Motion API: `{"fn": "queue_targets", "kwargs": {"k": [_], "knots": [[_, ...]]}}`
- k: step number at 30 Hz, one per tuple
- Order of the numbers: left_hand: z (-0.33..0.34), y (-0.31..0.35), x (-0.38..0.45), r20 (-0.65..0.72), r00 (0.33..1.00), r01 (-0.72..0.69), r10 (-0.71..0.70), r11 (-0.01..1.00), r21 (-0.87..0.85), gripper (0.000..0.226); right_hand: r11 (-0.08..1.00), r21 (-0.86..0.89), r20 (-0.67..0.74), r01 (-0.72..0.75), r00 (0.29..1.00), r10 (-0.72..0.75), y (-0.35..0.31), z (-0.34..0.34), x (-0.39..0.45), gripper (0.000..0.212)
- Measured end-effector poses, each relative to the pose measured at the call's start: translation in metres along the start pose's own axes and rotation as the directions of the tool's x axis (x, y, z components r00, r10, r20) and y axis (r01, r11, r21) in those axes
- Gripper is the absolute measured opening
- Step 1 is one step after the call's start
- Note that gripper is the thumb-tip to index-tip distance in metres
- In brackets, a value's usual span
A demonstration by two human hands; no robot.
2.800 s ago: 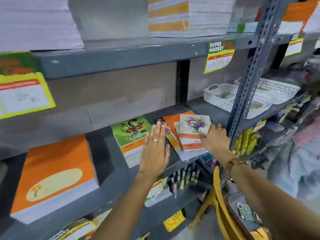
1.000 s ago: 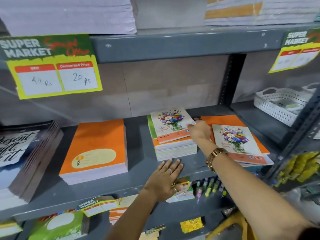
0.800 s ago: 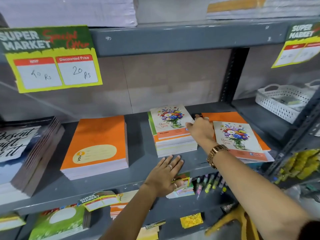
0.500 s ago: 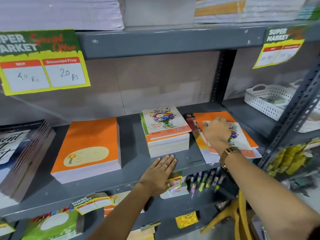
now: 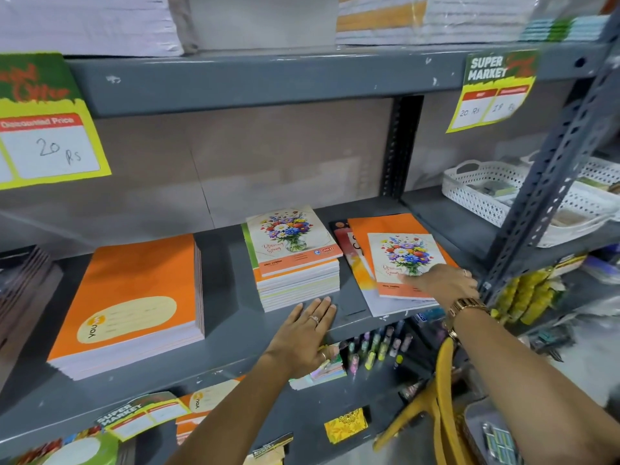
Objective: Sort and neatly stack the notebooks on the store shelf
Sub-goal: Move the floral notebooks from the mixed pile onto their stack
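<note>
Floral notebook [image 5: 404, 263] under your right hand [image 5: 446, 283], fingers flat, no grip. Left hand [image 5: 307, 330] spread, empty, beside middle stack [image 5: 295, 263]. Pinch near edge, lift clear, square corners onto stack.

Both forearms are bare, with no sleeves reaching the wrists. The left hand [image 5: 303, 333] wears a thin ring with a small stone on the ring finger and a second plain gold-coloured band lower down on another finger. The right hand [image 5: 448, 283] carries a small ring and, at the wrist, a gold-coloured metal link watch [image 5: 466, 305].
</note>
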State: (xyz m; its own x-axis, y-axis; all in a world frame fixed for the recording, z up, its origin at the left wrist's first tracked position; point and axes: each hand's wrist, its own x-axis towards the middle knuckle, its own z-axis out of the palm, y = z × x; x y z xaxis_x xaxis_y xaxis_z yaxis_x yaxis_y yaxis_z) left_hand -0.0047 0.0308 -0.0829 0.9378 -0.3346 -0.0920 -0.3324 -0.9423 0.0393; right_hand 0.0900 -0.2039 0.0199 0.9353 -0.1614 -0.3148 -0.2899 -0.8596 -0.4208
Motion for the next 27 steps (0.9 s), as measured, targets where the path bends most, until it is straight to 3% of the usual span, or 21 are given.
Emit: {"fn": "queue_targets", "kwargs": {"k": [4, 6, 8, 11, 14, 22, 24, 27], "knots": [[0.002, 0.000, 0.001, -0.002, 1.000, 0.011, -0.011, 1.000, -0.001, 0.070, 0.999, -0.034, -0.088, -0.038, 0.996, 0.035, -0.003, -0.002, 0.004, 0.066], [0.001, 0.001, 0.001, 0.000, 1.000, 0.016, -0.016, 1.000, -0.007, 0.071, 0.991, -0.040, -0.173, -0.128, 0.978, 0.119, -0.008, -0.002, 0.005, 0.074], [0.000, 0.002, 0.001, 0.001, 1.000, 0.022, -0.022, 1.000, -0.008, 0.071, 0.982, 0.049, -0.250, -0.183, 0.949, 0.190, -0.017, -0.003, 0.006, 0.076], [0.000, 0.002, -0.001, 0.001, 1.000, 0.028, -0.028, 1.000, 0.011, 0.070, 0.973, 0.229, -0.368, -0.042, 0.921, 0.127, -0.036, -0.005, 0.009, 0.054], [-0.002, 0.001, -0.005, -0.001, 1.000, 0.024, -0.024, 1.000, 0.011, 0.069, 0.970, 0.221, -0.515, 0.098, 0.856, 0.031, -0.056, -0.010, 0.006, 0.036], [-0.004, -0.017, -0.033, 0.021, 0.998, 0.067, -0.067, 0.998, -0.019, 0.068, 0.914, 0.218, -0.720, 0.342, 0.688, -0.085, -0.107, -0.023, -0.013, 0.025], [-0.005, -0.019, -0.038, 0.026, 0.996, 0.084, -0.083, 0.996, -0.032, 0.068, 0.898, 0.260, -0.690, 0.354, 0.719, -0.084, -0.121, -0.021, -0.015, 0.026], [-0.007, -0.019, -0.039, 0.032, 0.996, 0.085, -0.084, 0.995, -0.051, 0.069, 0.883, 0.396, -0.520, 0.253, 0.854, -0.012, -0.138, -0.010, -0.015, 0.031]]}}
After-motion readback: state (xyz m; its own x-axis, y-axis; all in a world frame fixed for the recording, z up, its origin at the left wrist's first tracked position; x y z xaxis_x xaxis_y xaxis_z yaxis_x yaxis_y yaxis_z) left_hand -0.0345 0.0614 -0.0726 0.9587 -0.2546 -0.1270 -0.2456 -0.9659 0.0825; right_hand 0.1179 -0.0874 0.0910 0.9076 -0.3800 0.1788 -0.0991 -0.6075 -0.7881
